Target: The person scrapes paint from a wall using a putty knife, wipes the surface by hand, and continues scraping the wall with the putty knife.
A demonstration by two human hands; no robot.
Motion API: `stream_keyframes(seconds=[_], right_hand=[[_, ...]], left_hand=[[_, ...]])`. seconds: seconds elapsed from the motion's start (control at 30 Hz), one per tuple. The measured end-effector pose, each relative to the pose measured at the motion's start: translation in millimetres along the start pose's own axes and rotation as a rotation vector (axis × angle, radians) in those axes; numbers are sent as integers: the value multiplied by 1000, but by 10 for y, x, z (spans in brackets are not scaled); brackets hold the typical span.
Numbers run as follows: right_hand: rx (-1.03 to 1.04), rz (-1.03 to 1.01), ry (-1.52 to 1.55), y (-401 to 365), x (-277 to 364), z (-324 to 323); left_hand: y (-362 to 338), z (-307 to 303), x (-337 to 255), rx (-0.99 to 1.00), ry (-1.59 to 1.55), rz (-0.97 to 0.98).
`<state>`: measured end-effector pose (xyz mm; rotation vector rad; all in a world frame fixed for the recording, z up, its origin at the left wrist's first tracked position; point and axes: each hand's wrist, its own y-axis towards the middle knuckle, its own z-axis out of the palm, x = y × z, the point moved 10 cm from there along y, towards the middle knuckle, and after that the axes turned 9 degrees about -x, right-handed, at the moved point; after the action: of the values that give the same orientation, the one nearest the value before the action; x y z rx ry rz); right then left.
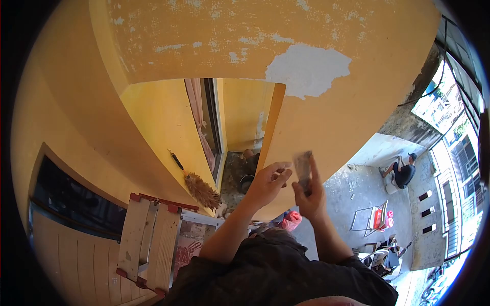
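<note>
My right hand [312, 198] grips a flat, grey, rectangular piece [302, 171] between thumb and fingers; motion blur hides its exact kind. Just left of it is my left hand [267, 186], its fingers bent and apart, with nothing seen in them. Both hands are raised in front of the orange-yellow wall [337, 125]. Higher on that wall, a pale bare patch [309, 69] shows where paint is gone, and scraped white flecks run across the band above the opening.
At lower left stands a wooden step ladder [148, 239]. A feather duster [201, 189] hangs on the yellow wall beside the curtained window [194, 112]. Far right, a person [403, 172] sits by a wall. A folding metal frame [363, 219] and red items are on the floor below.
</note>
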<state>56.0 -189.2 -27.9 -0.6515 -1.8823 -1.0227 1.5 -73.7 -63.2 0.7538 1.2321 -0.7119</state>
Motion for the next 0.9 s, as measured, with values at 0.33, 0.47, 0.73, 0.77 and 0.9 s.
stream_keyframes(seconds=[0.33, 0.47, 0.73, 0.77, 0.9], right_hand=[[-357, -451, -61, 1002, 1187, -479], [-417, -604, -110, 1236, 1338, -397], [-332, -503, -131, 1555, 1360, -299], [-330, -498, -134, 1579, 1339, -296], [-348, -569, -149, 1612, 1374, -287]], left_hand=[[483, 286, -1360, -231, 43, 502], [899, 237, -1626, -300, 15, 456], [1312, 208, -1943, -353, 39, 530], [1324, 207, -1964, -349, 34, 550], [1347, 209, -1995, -365, 12, 571]])
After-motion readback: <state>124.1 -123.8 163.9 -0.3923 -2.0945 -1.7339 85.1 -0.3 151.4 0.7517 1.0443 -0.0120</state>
